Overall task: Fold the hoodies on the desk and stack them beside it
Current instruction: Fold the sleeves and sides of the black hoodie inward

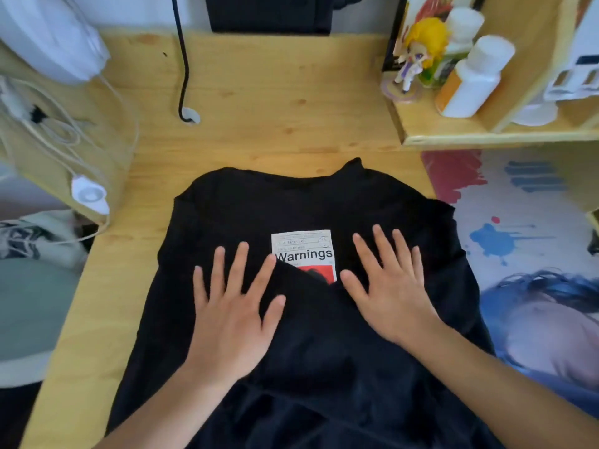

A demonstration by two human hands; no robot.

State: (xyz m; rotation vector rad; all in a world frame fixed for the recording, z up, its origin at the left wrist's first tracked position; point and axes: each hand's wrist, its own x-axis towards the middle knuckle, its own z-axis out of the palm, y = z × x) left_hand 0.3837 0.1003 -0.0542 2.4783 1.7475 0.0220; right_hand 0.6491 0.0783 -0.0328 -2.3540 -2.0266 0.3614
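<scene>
Item: black hoodie point(324, 335), lying mid-surface point(259, 124), near end hanging over front edge; print label point(303, 251) half covered by a folded-in flap.
L hand point(231, 319): fingers straight, spread, flat on cloth, gripping nothing.
R hand point(393, 293): same, flat on cloth beside the label.
Step, by my guess: pressing flat the first fold.
Next: needs hem brought up toward collar, then move it off to the side stack. No stack in view yet.

Black hoodie point(405, 367) under both hands, white-and-red print point(304, 251) between them; pale wood desk point(259, 124); blue-splashed mat point(518, 241) rightward.
</scene>
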